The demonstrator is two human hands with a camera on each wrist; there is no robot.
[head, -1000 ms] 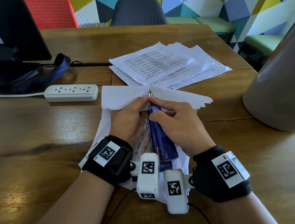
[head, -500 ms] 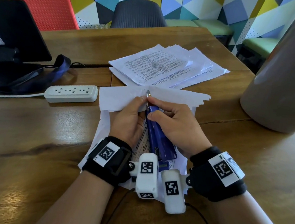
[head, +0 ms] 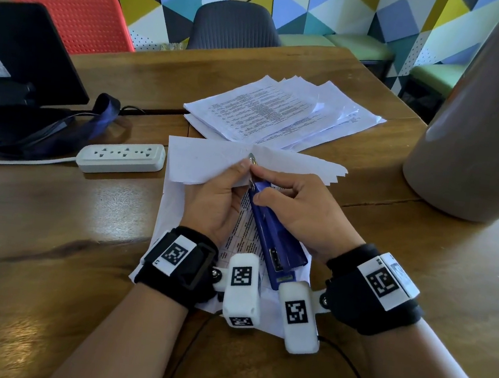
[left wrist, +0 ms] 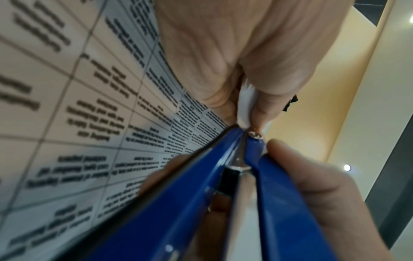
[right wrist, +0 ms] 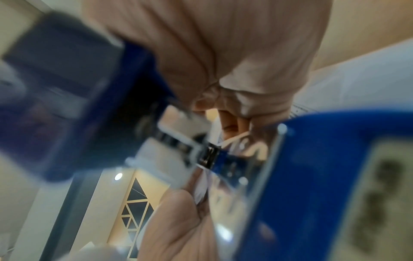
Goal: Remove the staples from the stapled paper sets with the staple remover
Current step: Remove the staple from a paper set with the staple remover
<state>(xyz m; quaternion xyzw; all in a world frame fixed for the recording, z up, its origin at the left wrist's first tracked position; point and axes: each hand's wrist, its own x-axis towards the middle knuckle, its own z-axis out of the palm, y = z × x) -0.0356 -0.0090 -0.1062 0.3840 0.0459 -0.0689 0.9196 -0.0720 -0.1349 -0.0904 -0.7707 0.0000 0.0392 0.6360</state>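
Stapled paper set (head: 213, 166) lies on the wooden table (head: 51, 222), just in front of a fanned pile of printed sheets (head: 282, 111) and just right of a white power strip (head: 121, 157). Its upper pages are folded back, blank sides up, along the far edge; the page beneath shows a printed table of ruled cells with dark text. The left hand (head: 212, 206) rests on the set, thumb and fingers pinching the folded-back pages near their middle. The right hand (head: 298, 213) curls its fingers round a blue stapler-shaped staple remover (head: 271, 231), long and narrow, with a metal tongue at its far end. That metal tip (head: 251, 158) touches the folded pages directly beside the left thumb; the blue body slopes back from there toward the wrists, over the printed page. Whether a staple sits under the tip cannot be told.
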